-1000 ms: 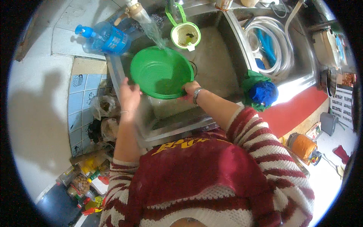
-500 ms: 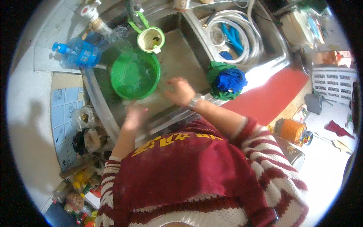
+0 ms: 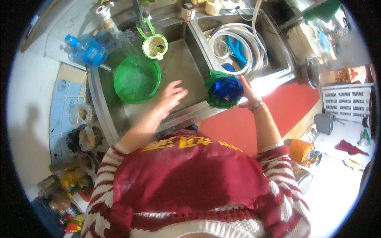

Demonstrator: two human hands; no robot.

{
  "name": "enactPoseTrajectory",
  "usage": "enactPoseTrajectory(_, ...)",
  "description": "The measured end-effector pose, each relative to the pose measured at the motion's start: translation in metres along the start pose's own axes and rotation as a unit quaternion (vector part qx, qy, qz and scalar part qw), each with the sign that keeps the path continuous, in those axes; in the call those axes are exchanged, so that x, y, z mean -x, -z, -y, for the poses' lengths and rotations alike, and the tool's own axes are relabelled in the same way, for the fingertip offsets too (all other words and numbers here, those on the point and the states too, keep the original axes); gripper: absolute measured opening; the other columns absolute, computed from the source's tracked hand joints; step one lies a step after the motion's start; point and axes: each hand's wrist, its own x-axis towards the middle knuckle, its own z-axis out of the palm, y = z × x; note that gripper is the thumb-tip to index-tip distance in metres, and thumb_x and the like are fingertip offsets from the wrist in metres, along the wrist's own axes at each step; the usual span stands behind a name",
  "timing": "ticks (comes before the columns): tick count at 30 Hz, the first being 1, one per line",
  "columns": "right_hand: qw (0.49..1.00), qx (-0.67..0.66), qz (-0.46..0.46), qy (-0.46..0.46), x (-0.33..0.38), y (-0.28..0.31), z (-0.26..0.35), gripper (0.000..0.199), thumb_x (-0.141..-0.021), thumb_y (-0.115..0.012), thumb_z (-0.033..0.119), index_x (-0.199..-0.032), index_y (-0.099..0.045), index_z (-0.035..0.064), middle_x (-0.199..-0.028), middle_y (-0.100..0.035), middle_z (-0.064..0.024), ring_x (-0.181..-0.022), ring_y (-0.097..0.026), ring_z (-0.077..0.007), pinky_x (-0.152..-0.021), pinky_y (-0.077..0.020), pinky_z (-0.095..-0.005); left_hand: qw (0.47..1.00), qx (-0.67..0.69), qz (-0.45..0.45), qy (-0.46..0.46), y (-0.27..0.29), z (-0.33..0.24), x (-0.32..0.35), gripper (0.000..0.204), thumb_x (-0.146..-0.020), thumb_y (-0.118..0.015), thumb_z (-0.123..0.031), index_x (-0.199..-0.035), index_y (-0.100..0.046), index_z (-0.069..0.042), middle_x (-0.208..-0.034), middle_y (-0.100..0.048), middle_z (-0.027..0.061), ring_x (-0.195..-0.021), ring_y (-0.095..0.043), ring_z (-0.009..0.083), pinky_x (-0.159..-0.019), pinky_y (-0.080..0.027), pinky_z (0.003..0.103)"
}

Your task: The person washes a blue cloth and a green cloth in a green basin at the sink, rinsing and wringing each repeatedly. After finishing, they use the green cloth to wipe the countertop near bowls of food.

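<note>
A crumpled blue and green cloth bundle (image 3: 227, 89) rests at the front end of the sink divider. My right hand (image 3: 249, 93) grips its right side, with fingers spread around that edge; some fingertips are hidden by the cloth. Over the front of the left basin hangs my left hand (image 3: 171, 97), empty, slightly blurred, its fingers apart. To its left stands a green basin (image 3: 137, 79), into which water appears to run from the tap (image 3: 107, 14). A small green-rimmed strainer (image 3: 155, 46) hangs just behind the basin.
The right sink (image 3: 278, 51) holds a coiled white hose (image 3: 257, 47) and blue tubing (image 3: 238, 49). A blue water bottle (image 3: 89, 51) stands left of the tap. Jars line the back ledge. A red board (image 3: 274, 107) lies in front of the right sink.
My right hand has moved from above the sink to the cloth bundle's right side. My left hand has risen from the front rim and shifted right. The bundle appears slightly nearer the left basin.
</note>
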Motion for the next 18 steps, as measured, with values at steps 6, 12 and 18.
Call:
enactPoseTrajectory(6, 0.968, -0.180, 0.171, -0.036, -0.001, -0.035, 0.017, 0.058, -0.098, -0.031, 0.054, -0.127, -0.052, 0.0075, -0.115, -0.063, -0.0095, -0.095, -0.065, -0.0246, -0.075, -0.0567, -0.0398, 0.995, 0.044, 0.077, 0.044, -0.104, -0.023, -0.081, 0.102, -0.075, -0.077, -0.048, -0.151, -0.015, -0.022, -0.154, -0.023, 0.0169, -0.137, -0.028, 0.0382, -0.103, -0.033, 0.057)
enactPoseTrajectory(12, 0.963, -0.196, 0.180, -0.046, -0.020, -0.034, -0.001, 0.053, -0.091, -0.042, 0.053, -0.118, -0.059, 0.0117, -0.107, -0.065, -0.0082, -0.091, -0.065, -0.0236, -0.072, -0.0550, -0.0414, 0.974, -0.140, -0.082, -0.159, -0.145, 0.009, -0.074, 0.072, -0.068, -0.081, -0.022, -0.130, -0.049, -0.007, -0.126, -0.051, 0.0171, -0.118, -0.051, 0.0330, -0.102, -0.041, 0.040)
enactPoseTrajectory(18, 0.972, -0.185, 0.143, -0.024, -0.005, -0.095, 0.021, 0.044, -0.093, -0.047, 0.042, -0.118, -0.059, 0.0092, -0.108, -0.066, -0.0116, -0.095, -0.066, -0.0263, -0.078, -0.0571, -0.0439, 0.970, 0.046, -0.070, -0.226, -0.070, 0.006, -0.031, 0.069, -0.069, -0.078, -0.004, -0.130, -0.047, -0.008, -0.121, -0.055, 0.0099, -0.111, -0.054, 0.0231, -0.097, -0.045, 0.037)
